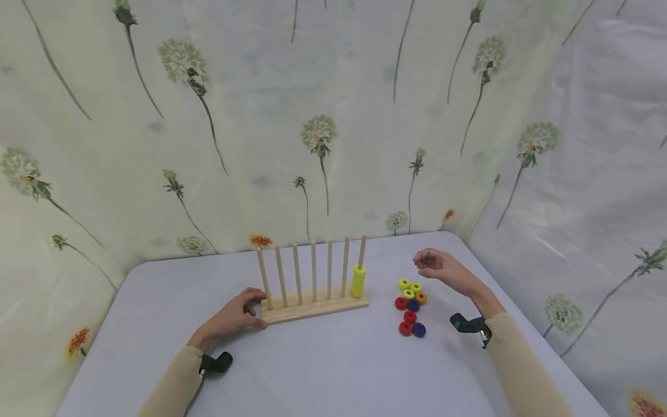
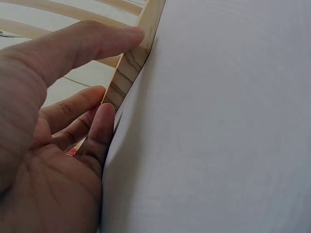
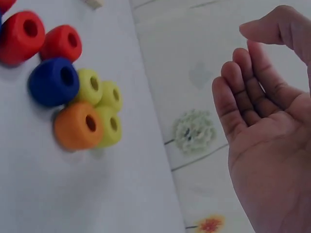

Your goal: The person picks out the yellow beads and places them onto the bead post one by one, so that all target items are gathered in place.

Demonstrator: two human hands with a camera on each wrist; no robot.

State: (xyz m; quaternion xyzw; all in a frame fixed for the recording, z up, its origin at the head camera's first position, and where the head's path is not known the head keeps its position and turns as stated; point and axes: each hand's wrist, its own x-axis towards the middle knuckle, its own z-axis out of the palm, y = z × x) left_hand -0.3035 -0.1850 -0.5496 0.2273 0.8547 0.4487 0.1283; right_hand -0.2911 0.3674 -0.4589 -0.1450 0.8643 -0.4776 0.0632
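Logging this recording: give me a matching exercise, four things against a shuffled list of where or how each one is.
1. left hand
2. right hand
3. yellow stack
4. orange bead

A. beside a blue bead
B. on the rightmost peg
C. holding nothing
D. gripping the wooden rack's end

Pairs: 1-D, 2-C, 3-B, 4-A

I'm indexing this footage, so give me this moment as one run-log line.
left hand: grips left end of peg rack | right hand: empty, near loose beads | rightmost peg: holds yellow beads
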